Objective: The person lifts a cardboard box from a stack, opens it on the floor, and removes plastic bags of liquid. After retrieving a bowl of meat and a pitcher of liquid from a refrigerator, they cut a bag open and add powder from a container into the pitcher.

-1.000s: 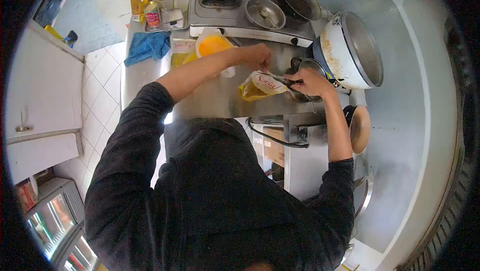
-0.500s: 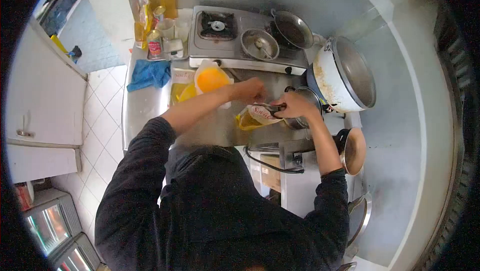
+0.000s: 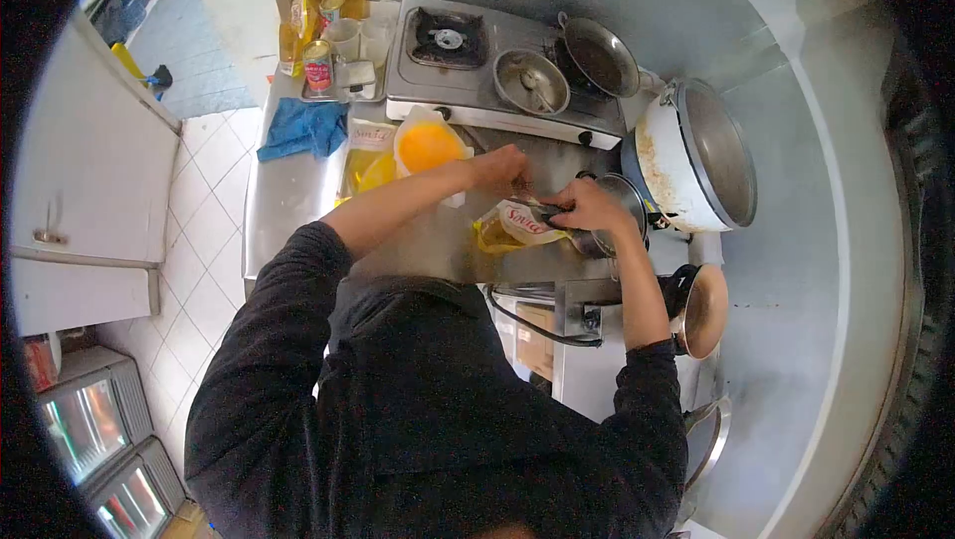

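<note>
My right hand (image 3: 589, 206) is closed around a dark tool (image 3: 542, 209) that looks like scissors, over the top edge of a clear bag of yellow liquid with red lettering (image 3: 517, 226). The bag lies on the steel counter (image 3: 398, 249). Just beyond the bag, my left hand (image 3: 500, 170) has its fingers pinched together close to the tool's tip; what they hold is too small to make out. Left of my left hand sit an orange-filled container (image 3: 430, 146) and another yellow bag (image 3: 370, 163). A metal pot (image 3: 627, 203) stands behind my right hand.
Along the back is a gas stove (image 3: 448, 82) with a metal bowl (image 3: 532, 84) and a dark pan (image 3: 600, 57). A large white pot (image 3: 662, 156) stands at the right, a pan (image 3: 706, 310) nearer. Blue cloth (image 3: 303, 129) and a tray of cans and cups (image 3: 343, 91) are at the left.
The view has shifted slightly. My left hand's fingers have come closer to my right hand, and the tool over the bag's edge has turned a little.
</note>
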Tool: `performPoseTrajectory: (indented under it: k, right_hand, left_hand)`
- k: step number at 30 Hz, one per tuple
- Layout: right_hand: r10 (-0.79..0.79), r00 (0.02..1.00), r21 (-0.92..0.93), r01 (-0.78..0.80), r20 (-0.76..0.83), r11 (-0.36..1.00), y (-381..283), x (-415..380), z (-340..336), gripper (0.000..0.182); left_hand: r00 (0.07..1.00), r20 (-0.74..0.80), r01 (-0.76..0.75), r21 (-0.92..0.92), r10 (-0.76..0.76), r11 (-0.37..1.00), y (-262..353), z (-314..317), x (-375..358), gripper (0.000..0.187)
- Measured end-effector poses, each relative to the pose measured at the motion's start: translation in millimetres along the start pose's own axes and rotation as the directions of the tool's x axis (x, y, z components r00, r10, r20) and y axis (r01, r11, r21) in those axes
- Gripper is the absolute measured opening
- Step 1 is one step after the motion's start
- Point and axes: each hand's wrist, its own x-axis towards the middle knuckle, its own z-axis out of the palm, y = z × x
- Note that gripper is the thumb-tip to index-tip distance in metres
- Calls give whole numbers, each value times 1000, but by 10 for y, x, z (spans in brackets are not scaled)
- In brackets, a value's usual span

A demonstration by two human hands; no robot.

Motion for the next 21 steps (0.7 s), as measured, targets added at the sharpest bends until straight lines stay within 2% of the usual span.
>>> performPoseTrajectory:
  k: [4, 7, 9, 10, 12, 15, 18, 19, 20, 21]
  right_hand:
    - [-12, 997, 6, 11, 78, 1000, 99, 48, -25, 43]
    - [23, 994, -49, -18, 106, 999, 80, 74, -47, 39]
    - [55, 989, -87, -43, 139, 995, 160, 118, -27, 38]
    - [-19, 998, -67, 23, 58, 997, 205, 96, -21, 37]
    - [-166, 981, -42, 162, -105, 986, 311, 4, -33, 35]
    - [178, 979, -214, -195, -95, 957, 32, -289, -343, 38]
    - [479, 864, -159, -500, -155, 851, 93, -520, -240, 29]
    - [511, 824, -200, -559, -245, 805, 268, -583, -24, 30]
    - [554, 797, -206, -600, -242, 773, 371, -600, 212, 32]
    - [594, 767, -211, -640, -244, 739, 460, -591, 440, 34]
  left_hand:
    - [999, -33, -1, -28, 0, 1000, -6, -13, 24, 12]
    - [991, 0, 136, -34, -136, 990, 128, -109, 30, 13]
    - [993, -83, 67, -146, -80, 987, 101, -106, 69, 11]
    - [990, -127, 31, -200, -57, 979, 83, -101, 82, 10]
    - [977, -195, 59, -134, -85, 989, 59, -181, 90, 13]
    - [957, -266, 89, -117, -118, 989, 320, -506, -98, 16]
    - [917, -363, 118, -152, -167, 981, 619, -662, -535, 18]
    - [932, -317, 139, -130, -174, 982, 736, -719, -711, 18]
    - [946, -269, 158, -108, -182, 981, 834, -725, -894, 19]
    - [925, -286, 210, -165, -250, 964, 860, -602, -1083, 20]
